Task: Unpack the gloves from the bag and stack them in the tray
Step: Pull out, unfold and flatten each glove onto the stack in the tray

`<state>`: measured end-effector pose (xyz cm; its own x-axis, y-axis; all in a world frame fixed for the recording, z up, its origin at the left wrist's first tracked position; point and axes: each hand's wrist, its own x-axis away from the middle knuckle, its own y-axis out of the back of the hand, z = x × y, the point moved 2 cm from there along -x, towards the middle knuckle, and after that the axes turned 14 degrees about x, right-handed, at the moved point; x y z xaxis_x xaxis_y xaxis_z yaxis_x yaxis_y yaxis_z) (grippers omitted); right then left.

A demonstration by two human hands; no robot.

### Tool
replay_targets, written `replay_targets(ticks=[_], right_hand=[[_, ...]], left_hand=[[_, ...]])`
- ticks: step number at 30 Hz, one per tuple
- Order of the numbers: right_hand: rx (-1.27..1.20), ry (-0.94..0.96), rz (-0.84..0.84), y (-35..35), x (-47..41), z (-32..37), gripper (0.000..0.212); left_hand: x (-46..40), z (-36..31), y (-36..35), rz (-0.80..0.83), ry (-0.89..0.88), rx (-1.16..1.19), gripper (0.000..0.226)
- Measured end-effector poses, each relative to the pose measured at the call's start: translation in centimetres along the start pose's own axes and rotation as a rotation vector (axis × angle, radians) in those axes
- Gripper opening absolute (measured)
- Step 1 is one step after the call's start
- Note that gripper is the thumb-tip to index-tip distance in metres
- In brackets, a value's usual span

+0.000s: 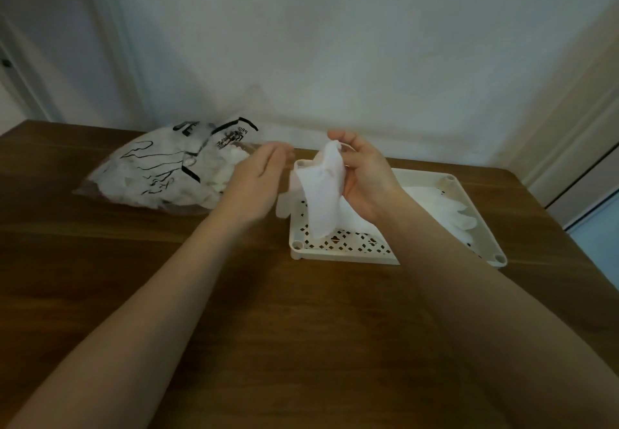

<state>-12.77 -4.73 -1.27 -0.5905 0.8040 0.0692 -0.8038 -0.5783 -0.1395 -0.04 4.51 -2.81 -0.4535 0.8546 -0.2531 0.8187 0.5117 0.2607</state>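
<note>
While the right hand (361,174) pinches 1 limp glove (323,194) by its cuff
Left hand (258,177) flat, fingers straight, holding nothing; glove light, floppy, probably clingy: keep hold at the cuff.

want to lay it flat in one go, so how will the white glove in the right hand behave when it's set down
Likely floppy: the glove hangs limp and creased from the right hand. Probably very light, since a pinch holds it. It may fold or bunch on landing in the tray.

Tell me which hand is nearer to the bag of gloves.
Left. The left hand sits at the right end of the bag; the right hand holds a glove over the tray, farther away.
</note>
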Motion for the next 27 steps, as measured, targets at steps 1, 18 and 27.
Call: replay_targets(ticks=[1,18,27], right_hand=[[-0.013,-0.002,0.019,0.2,0.1,0.0,0.031],[0.976,-0.061,0.274,7.0,3.9,1.3,0.034],[0.098,-0.086,0.463,8.1,5.6,1.9,0.057]], left_hand=[[0.2,-0.7,-0.9,0.061,0.059,0.157,0.034],[2.6,-2.5,-3.7,0.39,0.134,0.335,0.026],[1.6,-2.0,-4.5,0.168,0.231,0.29,0.028]])
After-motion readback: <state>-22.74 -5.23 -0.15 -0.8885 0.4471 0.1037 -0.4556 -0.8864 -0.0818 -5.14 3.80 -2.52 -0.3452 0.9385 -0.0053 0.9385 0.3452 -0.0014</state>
